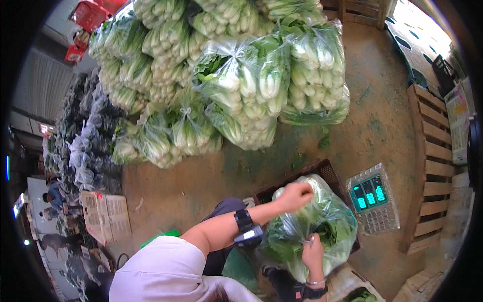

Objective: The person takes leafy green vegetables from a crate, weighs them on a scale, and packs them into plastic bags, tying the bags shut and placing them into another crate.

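Before me a clear plastic bag (341, 215) of leafy greens with white stalks sits in a brown plastic crate (328, 168). My right hand (313, 251), wearing a ring, grips the gathered neck of the bag near its middle. My left hand (296, 197) is raised over the far part of the bag, its fingers curled. Whether it pinches a tie or a bit of plastic is too blurred to tell. A strapped device (247, 230) sits on my left wrist.
A digital scale (373, 200) with a lit display adjoins the crate. Bagged greens (241, 87) are piled ahead. A wooden pallet (434, 166) stands at right, a white crate (105, 217) at left. An open container (347, 283) of greens lies lower right. Other people (56, 196) are far left.
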`<move>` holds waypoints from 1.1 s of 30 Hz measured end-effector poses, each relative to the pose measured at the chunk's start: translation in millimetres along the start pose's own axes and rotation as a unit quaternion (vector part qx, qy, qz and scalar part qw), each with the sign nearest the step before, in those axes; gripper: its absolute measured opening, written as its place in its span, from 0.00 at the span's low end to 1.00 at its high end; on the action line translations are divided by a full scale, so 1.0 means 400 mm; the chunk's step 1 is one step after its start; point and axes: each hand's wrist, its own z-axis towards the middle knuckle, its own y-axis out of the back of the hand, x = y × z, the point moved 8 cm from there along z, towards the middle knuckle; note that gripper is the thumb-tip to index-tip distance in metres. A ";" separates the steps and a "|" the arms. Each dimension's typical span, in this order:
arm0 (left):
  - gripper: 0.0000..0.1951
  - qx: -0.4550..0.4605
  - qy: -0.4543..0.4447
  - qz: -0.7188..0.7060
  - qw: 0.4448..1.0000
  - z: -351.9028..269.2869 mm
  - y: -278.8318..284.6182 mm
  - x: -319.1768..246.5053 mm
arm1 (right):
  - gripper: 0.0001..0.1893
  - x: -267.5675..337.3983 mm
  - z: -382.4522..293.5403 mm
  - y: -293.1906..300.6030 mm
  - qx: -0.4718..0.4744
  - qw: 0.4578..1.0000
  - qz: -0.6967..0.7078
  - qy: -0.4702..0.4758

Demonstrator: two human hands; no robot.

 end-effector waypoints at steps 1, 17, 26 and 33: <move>0.06 -0.054 0.036 -0.038 0.997 -0.011 0.048 0.027 | 0.07 0.015 -0.011 0.015 0.016 1.000 0.007 -0.013; 0.16 -0.185 0.317 -0.666 0.649 -0.855 0.435 -0.117 | 0.08 1.190 -0.284 -0.091 0.391 0.884 0.003 0.255; 0.19 -0.367 0.315 -0.605 0.632 -0.925 1.006 0.075 | 0.06 1.417 -0.158 -0.455 0.393 0.874 0.204 0.199; 0.20 -0.366 0.279 -0.549 0.698 -0.646 1.437 0.327 | 0.06 1.560 0.170 -0.649 0.252 0.891 0.211 0.313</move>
